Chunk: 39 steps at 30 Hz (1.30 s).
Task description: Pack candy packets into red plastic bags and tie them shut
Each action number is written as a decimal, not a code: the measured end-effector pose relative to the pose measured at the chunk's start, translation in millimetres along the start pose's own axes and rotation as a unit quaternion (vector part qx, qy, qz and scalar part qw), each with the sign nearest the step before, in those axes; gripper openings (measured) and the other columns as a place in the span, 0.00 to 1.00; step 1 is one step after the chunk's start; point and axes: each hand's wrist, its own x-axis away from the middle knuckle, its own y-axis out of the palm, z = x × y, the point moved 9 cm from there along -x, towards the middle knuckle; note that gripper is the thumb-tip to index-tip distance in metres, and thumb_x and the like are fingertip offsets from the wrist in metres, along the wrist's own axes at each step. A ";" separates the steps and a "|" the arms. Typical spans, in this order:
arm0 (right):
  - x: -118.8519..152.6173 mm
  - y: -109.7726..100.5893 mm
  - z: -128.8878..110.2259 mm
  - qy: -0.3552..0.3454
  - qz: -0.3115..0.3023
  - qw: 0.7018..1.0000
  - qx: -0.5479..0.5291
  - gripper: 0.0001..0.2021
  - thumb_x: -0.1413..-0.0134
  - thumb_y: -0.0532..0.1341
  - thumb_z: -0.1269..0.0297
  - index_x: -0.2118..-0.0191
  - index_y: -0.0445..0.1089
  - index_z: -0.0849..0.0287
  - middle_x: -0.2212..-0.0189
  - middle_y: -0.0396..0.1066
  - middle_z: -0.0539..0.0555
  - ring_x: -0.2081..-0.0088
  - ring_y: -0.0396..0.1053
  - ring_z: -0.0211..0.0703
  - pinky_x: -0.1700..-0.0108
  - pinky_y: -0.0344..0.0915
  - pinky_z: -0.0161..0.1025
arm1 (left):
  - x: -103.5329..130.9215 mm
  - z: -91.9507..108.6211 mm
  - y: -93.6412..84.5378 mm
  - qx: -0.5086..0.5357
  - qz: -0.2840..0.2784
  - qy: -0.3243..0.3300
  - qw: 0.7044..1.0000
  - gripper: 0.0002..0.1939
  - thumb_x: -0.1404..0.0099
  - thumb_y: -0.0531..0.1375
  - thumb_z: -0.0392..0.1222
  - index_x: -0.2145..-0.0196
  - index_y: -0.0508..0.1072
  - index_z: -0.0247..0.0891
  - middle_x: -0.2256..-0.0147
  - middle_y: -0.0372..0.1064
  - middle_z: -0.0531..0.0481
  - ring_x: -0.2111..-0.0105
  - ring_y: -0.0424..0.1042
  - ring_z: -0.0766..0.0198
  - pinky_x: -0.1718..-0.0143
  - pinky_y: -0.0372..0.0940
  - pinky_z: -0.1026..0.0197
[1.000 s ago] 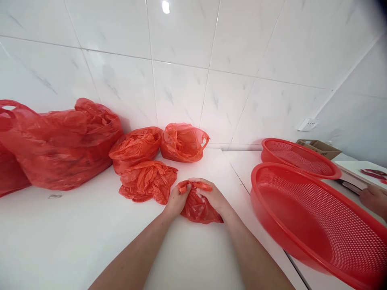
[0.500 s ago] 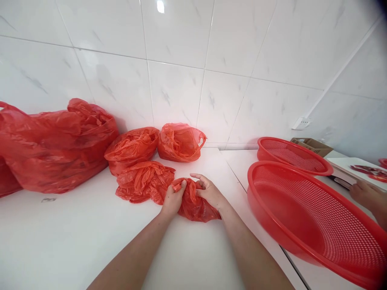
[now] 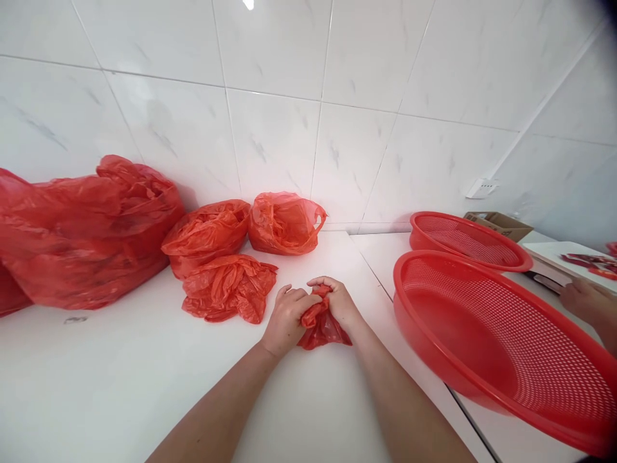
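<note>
At the centre of the dial, just below mid-view with 12 toward the wall: small red bag (image 3: 324,331), bunched at the top, lower part fanned out toward 5 o'clock, low over the white counter (image 3: 120,386). Left hand (image 3: 288,319) closed round the gathered top from the 8 o'clock side. Right hand (image 3: 340,303) grips the same bundle from 2 o'clock, fingers curled over. Neither has let go.

Progress, my judgement: partway with this bag. Top gathered; no finished knot or fold visible, though fingers hide much of it. Contents, if any, cannot be told.

Near, 10 o'clock: crumpled red bag (image 3: 229,289), loose, out of both hands. Handled already or untouched, cannot say.

At 3 o'clock: large red basket (image 3: 457,341), nothing seen in its visible part.

Further, 10 o'clock: stuffed bag (image 3: 207,231), mouth open. At 11: open bag (image 3: 284,225) with a handle loop, thin plastic inside. Neither is closed.

Far 10 o'clock: big red bag (image 3: 91,238), bulging. Far 3 o'clock: another person's hand (image 3: 585,303) at a dark handle (image 3: 544,281). At 2: second basket (image 3: 465,241), then cardboard box (image 3: 506,224). Behind everything, tiled wall (image 3: 279,135).
</note>
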 end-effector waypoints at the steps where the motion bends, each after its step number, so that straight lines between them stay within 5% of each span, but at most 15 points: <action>1: 0.1 1.0 2.4 0.018 -0.018 0.999 -0.027 0.16 0.64 0.56 0.72 0.65 0.73 0.57 0.72 0.70 0.49 0.72 0.65 0.37 0.67 0.61 0.35 | 0.3 -0.3 -0.6 -0.018 0.004 0.000 1.000 0.16 0.40 0.52 0.29 0.60 0.74 0.44 0.70 0.67 0.52 0.68 0.66 0.64 0.45 0.49 0.46; 7: 2.5 3.0 -11.0 0.003 -0.094 0.976 -0.194 0.12 0.58 0.61 0.64 0.63 0.71 0.57 0.64 0.73 0.54 0.63 0.70 0.43 0.57 0.65 0.42 | 4.3 -10.8 -7.5 -0.044 0.040 -0.015 0.998 0.16 0.39 0.53 0.31 0.57 0.73 0.45 0.65 0.67 0.50 0.63 0.67 0.63 0.44 0.49 0.46; 10: -4.2 -31.8 -10.9 -0.039 0.048 0.995 -0.079 0.13 0.55 0.60 0.59 0.62 0.71 0.56 0.67 0.73 0.53 0.66 0.70 0.42 0.59 0.66 0.43 | 7.2 -10.6 -14.4 -0.021 0.074 0.009 0.997 0.16 0.38 0.55 0.35 0.53 0.72 0.46 0.56 0.66 0.46 0.57 0.65 0.59 0.48 0.55 0.49; 13: -7.1 -67.2 -5.7 -0.051 0.177 0.980 0.069 0.11 0.56 0.59 0.62 0.64 0.71 0.57 0.67 0.73 0.53 0.65 0.69 0.42 0.57 0.64 0.42 | 10.2 -10.6 -23.8 0.044 0.121 0.019 0.991 0.15 0.37 0.54 0.37 0.53 0.72 0.44 0.51 0.63 0.45 0.52 0.63 0.58 0.50 0.58 0.52; 21: -7.6 -107.8 3.8 -0.048 0.318 0.928 0.190 0.12 0.55 0.51 0.68 0.70 0.72 0.57 0.61 0.71 0.55 0.58 0.66 0.46 0.53 0.59 0.44 | 15.1 -39.1 -26.8 0.188 0.190 -0.099 0.959 0.11 0.35 0.52 0.40 0.68 0.73 0.39 0.66 0.69 0.47 0.63 0.67 0.61 0.57 0.62 0.57; 39: -5.6 -120.0 7.6 -0.059 0.309 0.930 0.187 0.13 0.52 0.55 0.59 0.62 0.69 0.58 0.61 0.72 0.54 0.60 0.68 0.44 0.58 0.62 0.38 | 23.7 -75.1 -16.4 0.222 0.170 -0.288 0.916 0.12 0.39 0.55 0.49 0.70 0.69 0.38 0.72 0.66 0.53 0.69 0.64 0.64 0.65 0.59 0.64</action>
